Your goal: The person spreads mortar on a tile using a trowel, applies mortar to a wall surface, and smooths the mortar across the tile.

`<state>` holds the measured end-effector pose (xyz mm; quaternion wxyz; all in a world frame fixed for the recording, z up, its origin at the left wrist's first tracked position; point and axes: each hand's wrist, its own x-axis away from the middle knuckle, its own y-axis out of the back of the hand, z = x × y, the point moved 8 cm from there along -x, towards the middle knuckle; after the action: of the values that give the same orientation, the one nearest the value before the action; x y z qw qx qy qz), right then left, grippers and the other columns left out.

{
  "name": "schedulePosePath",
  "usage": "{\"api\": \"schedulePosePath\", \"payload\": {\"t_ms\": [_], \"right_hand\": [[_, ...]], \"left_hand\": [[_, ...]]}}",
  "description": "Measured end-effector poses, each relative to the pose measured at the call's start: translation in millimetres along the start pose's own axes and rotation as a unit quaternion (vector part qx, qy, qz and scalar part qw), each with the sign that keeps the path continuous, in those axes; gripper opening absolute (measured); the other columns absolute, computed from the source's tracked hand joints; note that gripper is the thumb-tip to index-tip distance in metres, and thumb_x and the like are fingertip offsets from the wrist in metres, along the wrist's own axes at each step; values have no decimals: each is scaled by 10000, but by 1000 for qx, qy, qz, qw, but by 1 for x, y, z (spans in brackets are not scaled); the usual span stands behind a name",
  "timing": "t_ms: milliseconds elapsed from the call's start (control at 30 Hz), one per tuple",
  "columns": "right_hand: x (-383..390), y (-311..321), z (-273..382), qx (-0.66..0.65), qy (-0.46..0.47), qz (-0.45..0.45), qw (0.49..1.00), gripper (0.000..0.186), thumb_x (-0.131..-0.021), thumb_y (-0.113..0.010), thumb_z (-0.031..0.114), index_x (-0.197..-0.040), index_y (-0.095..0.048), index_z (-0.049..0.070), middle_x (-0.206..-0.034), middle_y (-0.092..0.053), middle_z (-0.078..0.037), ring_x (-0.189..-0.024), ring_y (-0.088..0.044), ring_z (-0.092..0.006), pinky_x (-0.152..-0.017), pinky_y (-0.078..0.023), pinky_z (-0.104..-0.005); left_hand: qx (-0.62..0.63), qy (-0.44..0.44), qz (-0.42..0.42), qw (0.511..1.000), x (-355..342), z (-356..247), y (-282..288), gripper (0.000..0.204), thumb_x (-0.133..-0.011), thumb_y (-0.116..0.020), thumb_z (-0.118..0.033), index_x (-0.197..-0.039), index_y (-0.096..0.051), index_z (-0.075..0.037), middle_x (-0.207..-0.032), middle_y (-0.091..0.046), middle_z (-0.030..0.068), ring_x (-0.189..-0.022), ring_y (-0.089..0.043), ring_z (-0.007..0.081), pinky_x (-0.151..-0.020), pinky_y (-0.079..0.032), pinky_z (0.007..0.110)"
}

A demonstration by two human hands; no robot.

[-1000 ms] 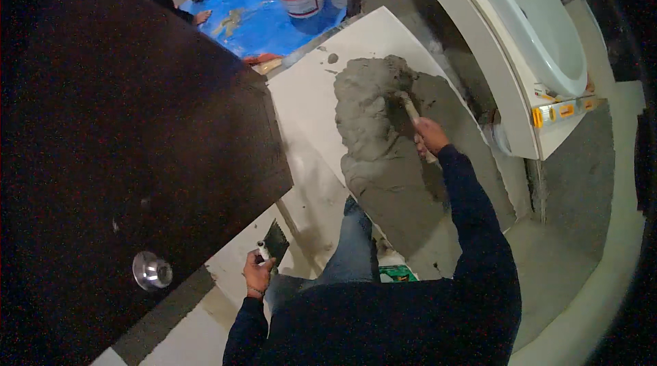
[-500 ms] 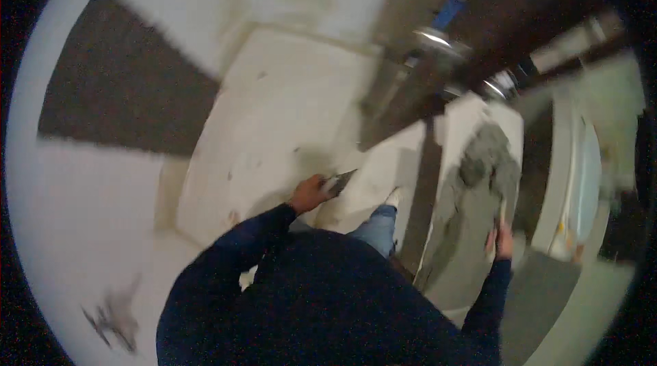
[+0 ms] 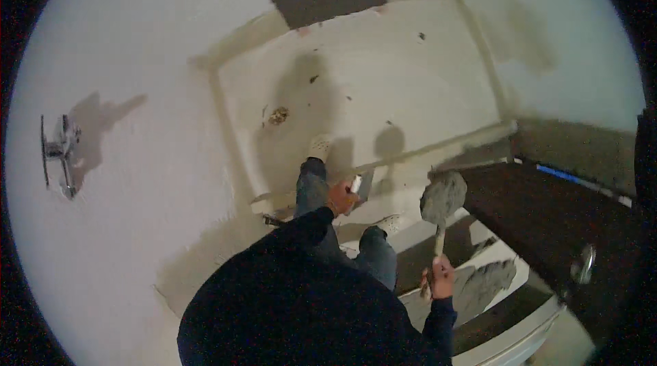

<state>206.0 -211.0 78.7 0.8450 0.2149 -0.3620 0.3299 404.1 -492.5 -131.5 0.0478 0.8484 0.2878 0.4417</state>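
Head view looks down over a person in a dark top and jeans standing at the edge of a white shower tray (image 3: 424,72). Their right hand (image 3: 440,276) is clenched around the handle of a trowel (image 3: 442,200), whose blade is raised and loaded with a lump of grey mortar; the blade sits just beyond the near rim of the shower tray, beside a dark door (image 3: 547,222). Their left hand (image 3: 341,196) is closed on a small scraper (image 3: 363,187) with a pale handle and flat metal blade, held right at the tray's near rim, above the knee. A light shoe (image 3: 317,146) stands inside the tray. Nearer than the tray, below the right hand, a smear of grey mortar (image 3: 482,284) lies on a pale slab (image 3: 493,256). Far to the left of the tray, a chrome fitting (image 3: 60,154) is mounted on the white wall. Small dark specks dot the tray floor.
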Motion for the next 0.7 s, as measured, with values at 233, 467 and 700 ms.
{"api": "schedulePosePath", "payload": {"t_ms": [233,467,700], "right_hand": [[-206,-178,106,235,83,142,958,312,-890,-506,324,-1062,-500,64,-556,-443,22,-463,-467,-77,-392,-373,-220],[-358,-424,127,246,29,226,942,326,-905,-475,296,-1144,-463,74,-585,-468,16,-435,-438,-71,-384,-393,-236],[-452,-591,113,286,65,290,911,392,-901,-465,312,-1190,-455,49,-604,-467,-4,-444,-447,-80,-384,-385,-236]], "left_hand": [[139,-18,-80,987,-43,73,4,419,-691,-658,-304,-1000,-540,-46,-823,-605,167,-749,-596,320,-673,-470,420],[185,97,-96,973,-112,134,42,380,-718,-633,-235,-1029,-526,-44,-903,-612,179,-822,-599,335,-690,-470,418],[326,173,-72,927,-129,149,79,361,-728,-618,-216,-1026,-519,-39,-926,-612,187,-848,-596,348,-716,-471,414]]}}
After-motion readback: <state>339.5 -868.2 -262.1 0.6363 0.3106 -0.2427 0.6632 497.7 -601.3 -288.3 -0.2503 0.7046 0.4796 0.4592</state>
